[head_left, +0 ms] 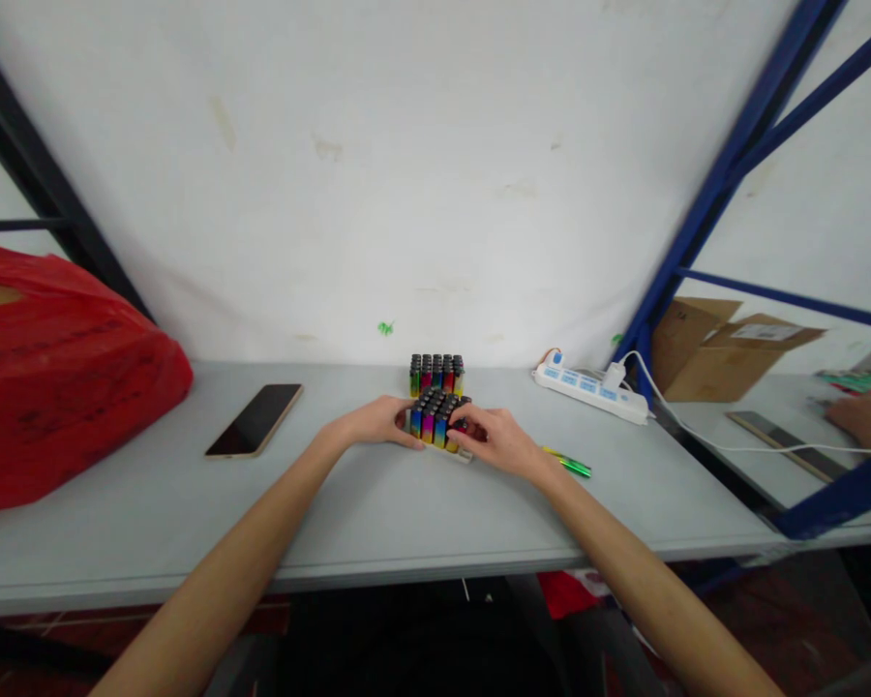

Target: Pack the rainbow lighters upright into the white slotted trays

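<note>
Colourful lighters with black tops stand upright in a front block on a pale tray. Behind it stands a second block of similar lighters. My left hand grips the left side of the front block, thumb low and fingers behind. At the block's right end, my right hand has thumb and fingertips closed on a dark-topped lighter, partly hidden by the fingers. Right of that hand, a green and yellow shiny item lies on the table.
A phone and a red plastic bag are at the left. A white power strip lies at the right, its cable crossing a blue frame. Beyond are a cardboard box and another person's hand.
</note>
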The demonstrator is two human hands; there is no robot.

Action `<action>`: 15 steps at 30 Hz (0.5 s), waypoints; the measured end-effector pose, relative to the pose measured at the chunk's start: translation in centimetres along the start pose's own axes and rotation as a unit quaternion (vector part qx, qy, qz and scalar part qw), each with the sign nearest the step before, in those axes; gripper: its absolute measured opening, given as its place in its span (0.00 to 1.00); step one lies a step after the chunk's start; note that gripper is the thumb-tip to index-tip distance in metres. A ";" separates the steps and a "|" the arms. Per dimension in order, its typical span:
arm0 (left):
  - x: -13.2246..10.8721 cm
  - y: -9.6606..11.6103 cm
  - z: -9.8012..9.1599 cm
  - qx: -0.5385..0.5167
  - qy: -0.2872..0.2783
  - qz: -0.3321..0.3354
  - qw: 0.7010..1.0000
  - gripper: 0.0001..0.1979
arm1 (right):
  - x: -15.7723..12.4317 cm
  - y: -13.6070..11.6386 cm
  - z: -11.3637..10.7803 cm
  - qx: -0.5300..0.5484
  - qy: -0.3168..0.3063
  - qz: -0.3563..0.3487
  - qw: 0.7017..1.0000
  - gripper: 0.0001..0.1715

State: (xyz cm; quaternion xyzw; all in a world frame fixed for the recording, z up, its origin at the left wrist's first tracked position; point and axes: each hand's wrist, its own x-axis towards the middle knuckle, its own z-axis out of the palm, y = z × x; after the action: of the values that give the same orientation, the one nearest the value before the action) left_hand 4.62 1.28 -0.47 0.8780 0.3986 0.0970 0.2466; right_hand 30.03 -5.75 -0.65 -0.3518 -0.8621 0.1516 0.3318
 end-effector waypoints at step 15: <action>-0.1 0.7 -0.4 0.011 -0.013 -0.005 1.000 0.31 | 0.0 0.5 -1.3 -0.016 0.123 0.028 0.992 0.19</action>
State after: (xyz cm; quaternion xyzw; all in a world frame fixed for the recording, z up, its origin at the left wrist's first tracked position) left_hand 4.88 0.97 0.18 0.8798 0.4009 0.0802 0.2424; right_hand 31.14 -5.39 0.07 -0.3973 -0.8069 0.1023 0.4251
